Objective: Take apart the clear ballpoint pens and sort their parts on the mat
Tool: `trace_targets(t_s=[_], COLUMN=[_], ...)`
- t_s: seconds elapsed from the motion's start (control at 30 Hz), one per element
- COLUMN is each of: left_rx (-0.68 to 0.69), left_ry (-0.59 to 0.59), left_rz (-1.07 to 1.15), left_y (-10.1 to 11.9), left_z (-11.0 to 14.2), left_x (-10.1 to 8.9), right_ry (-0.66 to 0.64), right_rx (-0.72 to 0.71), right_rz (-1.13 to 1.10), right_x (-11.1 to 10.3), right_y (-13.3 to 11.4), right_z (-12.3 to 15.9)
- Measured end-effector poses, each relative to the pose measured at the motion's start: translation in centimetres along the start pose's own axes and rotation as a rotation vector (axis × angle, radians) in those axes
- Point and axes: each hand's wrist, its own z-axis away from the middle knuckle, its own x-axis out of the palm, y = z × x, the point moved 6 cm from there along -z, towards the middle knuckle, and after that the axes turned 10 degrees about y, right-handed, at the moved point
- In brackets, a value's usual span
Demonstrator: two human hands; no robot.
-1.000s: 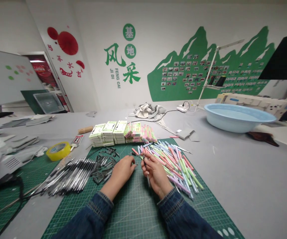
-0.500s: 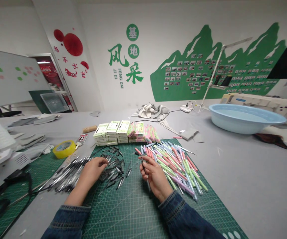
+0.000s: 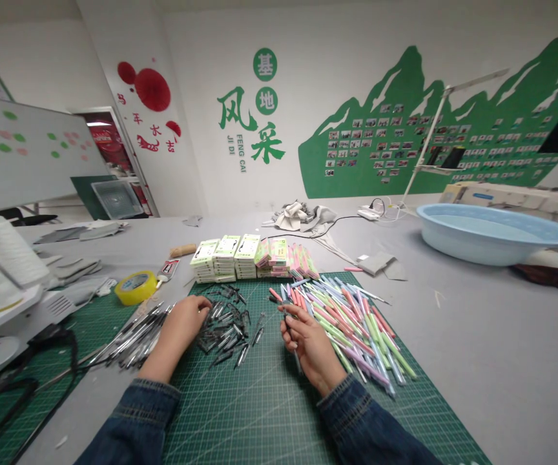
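Note:
My left hand [image 3: 182,328] is at the left edge of a pile of small black and clear pen parts [image 3: 230,332], its fingers curled together; what they pinch, if anything, is hidden. Under and beside that wrist lies a bundle of clear pen barrels [image 3: 131,342]. My right hand [image 3: 310,345] is closed around a slim pen [image 3: 299,363], which shows partly below the fingers, with a dark part at the fingertips. Right beside this hand spreads a heap of pastel and red pens [image 3: 351,316]. Both hands are over the green cutting mat [image 3: 240,413].
Stacked small boxes [image 3: 247,252] stand behind the mat. Yellow tape [image 3: 135,288] and a white sewing machine [image 3: 8,323] are on the left. A blue basin [image 3: 492,248] sits at right; crumpled cloth [image 3: 301,215] lies at the back.
The whole view has shifted, so things appear a little farther right. My left hand has moved slightly left relative to the black parts. The right hand still grips the pen.

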Motion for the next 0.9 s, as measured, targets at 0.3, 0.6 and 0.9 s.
trace_targets(t_s=[0.3, 0.6, 0.9], left_rx=[-0.025, -0.134, -0.164], left_ry=[0.05, -0.047, -0.138], left_rz=[-0.072, -0.06, -0.052], left_y=[0.1, -2.1, -3.2], left_z=[-2.3, -6.0, -8.0], left_x=[0.7, -1.3, 1.0], right_ry=[0.009, -0.004, -0.016], right_rx=[-0.004, -0.008, 0.0], right_rz=[-0.003, -0.023, -0.029], right_x=[-0.1, 0.0, 0.2], right_y=[-0.4, -0.3, -0.3], right_z=[-0.1, 0.0, 0.2])
